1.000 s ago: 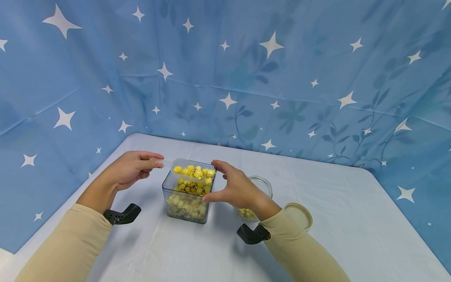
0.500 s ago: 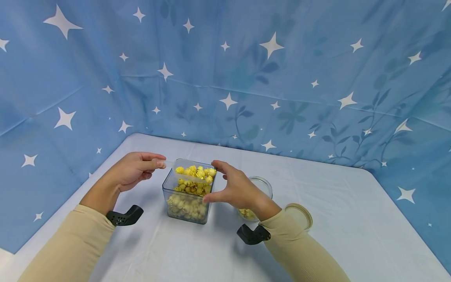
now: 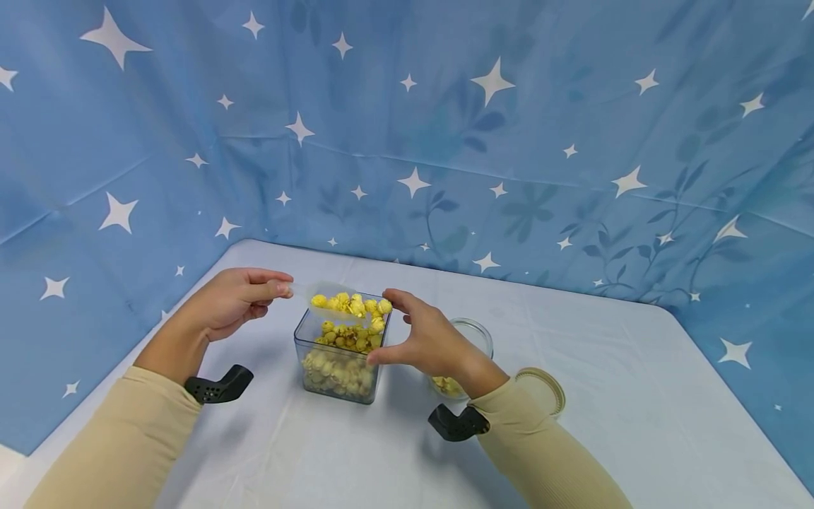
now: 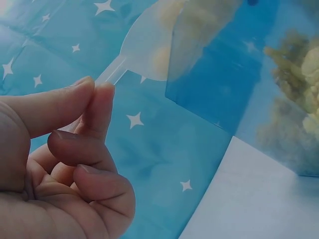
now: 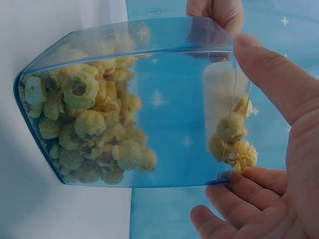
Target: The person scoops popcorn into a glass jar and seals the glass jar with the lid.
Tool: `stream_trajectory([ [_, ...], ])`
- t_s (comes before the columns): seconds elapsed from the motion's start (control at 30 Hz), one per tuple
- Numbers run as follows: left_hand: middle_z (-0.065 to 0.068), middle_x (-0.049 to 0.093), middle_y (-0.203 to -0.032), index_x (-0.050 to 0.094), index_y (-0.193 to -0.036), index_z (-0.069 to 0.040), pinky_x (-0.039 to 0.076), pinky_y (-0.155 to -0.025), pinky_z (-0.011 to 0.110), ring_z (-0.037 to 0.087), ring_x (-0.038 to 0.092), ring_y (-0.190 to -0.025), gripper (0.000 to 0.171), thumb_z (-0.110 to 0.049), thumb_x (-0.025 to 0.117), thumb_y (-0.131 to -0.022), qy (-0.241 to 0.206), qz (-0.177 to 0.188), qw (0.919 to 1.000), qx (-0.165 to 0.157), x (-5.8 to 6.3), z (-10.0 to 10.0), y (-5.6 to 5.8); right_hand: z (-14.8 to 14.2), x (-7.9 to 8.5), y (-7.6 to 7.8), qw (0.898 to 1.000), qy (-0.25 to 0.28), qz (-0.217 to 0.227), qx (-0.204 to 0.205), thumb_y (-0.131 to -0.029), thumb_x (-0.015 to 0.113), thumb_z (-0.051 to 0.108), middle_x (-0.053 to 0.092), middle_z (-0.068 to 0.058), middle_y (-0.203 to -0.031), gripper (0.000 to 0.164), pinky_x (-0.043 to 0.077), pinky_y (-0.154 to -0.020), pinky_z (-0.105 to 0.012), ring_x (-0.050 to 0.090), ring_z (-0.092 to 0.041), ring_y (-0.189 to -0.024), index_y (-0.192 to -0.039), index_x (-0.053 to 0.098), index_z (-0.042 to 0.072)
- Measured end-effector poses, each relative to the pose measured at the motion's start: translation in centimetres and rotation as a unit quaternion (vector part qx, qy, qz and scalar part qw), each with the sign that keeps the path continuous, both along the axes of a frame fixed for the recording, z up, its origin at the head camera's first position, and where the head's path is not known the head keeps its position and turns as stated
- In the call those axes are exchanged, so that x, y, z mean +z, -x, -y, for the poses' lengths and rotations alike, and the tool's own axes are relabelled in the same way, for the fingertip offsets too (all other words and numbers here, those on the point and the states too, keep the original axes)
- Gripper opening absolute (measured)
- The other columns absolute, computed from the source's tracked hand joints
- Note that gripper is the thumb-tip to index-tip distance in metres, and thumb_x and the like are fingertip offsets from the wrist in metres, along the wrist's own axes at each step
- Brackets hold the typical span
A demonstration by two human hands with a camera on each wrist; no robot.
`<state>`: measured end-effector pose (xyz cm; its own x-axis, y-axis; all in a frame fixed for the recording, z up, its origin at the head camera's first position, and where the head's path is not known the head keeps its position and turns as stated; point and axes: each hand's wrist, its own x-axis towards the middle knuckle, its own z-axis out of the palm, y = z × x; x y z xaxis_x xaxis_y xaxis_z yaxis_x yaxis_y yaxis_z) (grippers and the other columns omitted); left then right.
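My left hand (image 3: 232, 300) pinches the handle of a translucent plastic scoop (image 4: 144, 47) between thumb and forefinger, the other fingers curled. Popcorn (image 3: 343, 304) fills the scoop's bowl, which sits level over the opening of a clear, bluish rectangular container (image 3: 337, 389). More yellow popcorn (image 5: 89, 124) lies inside, filling roughly the lower half. My right hand (image 3: 429, 339) spans the container's right side and holds it near the rim, thumb at the near corner and fingers at the far one. In the right wrist view the container's wall stands between camera and scoop.
A glass jar (image 3: 475, 332) with some popcorn at its bottom stands behind my right wrist, partly hidden. To its right a round gold-rimmed lid (image 3: 540, 390) lies on the white tablecloth (image 3: 636, 417). A blue star-patterned curtain (image 3: 407, 141) rises behind the table.
The scoop of popcorn shifted slightly right at first, then back left and a little upward with my left hand. My right hand and the container have stayed put.
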<state>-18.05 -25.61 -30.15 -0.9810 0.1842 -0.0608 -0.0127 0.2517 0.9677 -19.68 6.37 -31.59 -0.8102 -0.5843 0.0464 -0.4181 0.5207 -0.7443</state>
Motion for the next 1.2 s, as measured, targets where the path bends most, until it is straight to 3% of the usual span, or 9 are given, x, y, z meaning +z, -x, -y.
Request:
stream_trajectory([
  [0.3, 0.000, 0.061, -0.110, 0.048, -0.139, 0.013, 0.042, -0.069, 0.026, 0.014, 0.047, -0.083, 0.049, -0.021, 0.057, -0.104, -0.002, 0.000, 0.9999, 0.010, 0.3, 0.2, 0.0, 0.1, 0.1, -0.1, 1.000, -0.004, 0.004, -0.010, -0.076, 0.089, 0.039, 0.036, -0.004, -0.157, 0.102, 0.042, -0.105, -0.047, 0.044, -0.036, -0.136, -0.157, 0.033, 0.014],
  [0.67, -0.005, 0.064, -0.103, 0.055, -0.132, 0.006, 0.042, -0.067, 0.024, 0.012, 0.048, -0.081, 0.037, -0.018, 0.056, -0.104, -0.027, -0.009, 0.9996, 0.005, 0.4, 0.7, -0.2, 0.0, 0.2, 0.0, 1.000, -0.005, 0.003, -0.008, -0.076, 0.089, 0.039, 0.037, -0.004, -0.157, 0.101, 0.042, -0.104, -0.048, 0.044, -0.037, -0.135, -0.156, 0.033, 0.014],
  [0.87, -0.005, 0.064, -0.103, 0.053, -0.136, 0.007, 0.041, -0.067, 0.024, 0.012, 0.049, -0.085, 0.039, -0.017, 0.055, -0.105, -0.038, -0.009, 0.9992, -0.004, 0.2, 1.0, -0.1, 0.0, 0.2, 0.0, 1.000, -0.003, 0.005, -0.007, -0.076, 0.089, 0.039, 0.037, -0.004, -0.157, 0.101, 0.042, -0.105, -0.048, 0.044, -0.038, -0.136, -0.156, 0.033, 0.014],
  [1.07, -0.005, 0.065, -0.102, 0.065, -0.118, -0.015, 0.042, -0.069, 0.023, 0.012, 0.050, -0.088, 0.017, -0.017, 0.056, -0.105, -0.059, -0.004, 0.9983, -0.004, 0.4, 1.2, -0.3, -0.1, 0.1, 0.1, 1.000, 0.002, 0.000, 0.002, -0.077, 0.089, 0.038, 0.036, -0.003, -0.157, 0.100, 0.039, -0.108, -0.045, 0.042, -0.031, -0.138, -0.156, 0.033, 0.013],
  [1.2, -0.004, 0.065, -0.102, 0.066, -0.114, -0.019, 0.041, -0.068, 0.023, 0.012, 0.049, -0.086, 0.014, -0.018, 0.056, -0.105, -0.063, -0.002, 0.9980, -0.005, 0.5, 1.1, -0.3, -0.1, 0.1, 0.1, 1.000, 0.001, -0.004, 0.003, -0.076, 0.089, 0.038, 0.036, -0.003, -0.158, 0.100, 0.038, -0.109, -0.044, 0.042, -0.030, -0.138, -0.156, 0.033, 0.013],
])
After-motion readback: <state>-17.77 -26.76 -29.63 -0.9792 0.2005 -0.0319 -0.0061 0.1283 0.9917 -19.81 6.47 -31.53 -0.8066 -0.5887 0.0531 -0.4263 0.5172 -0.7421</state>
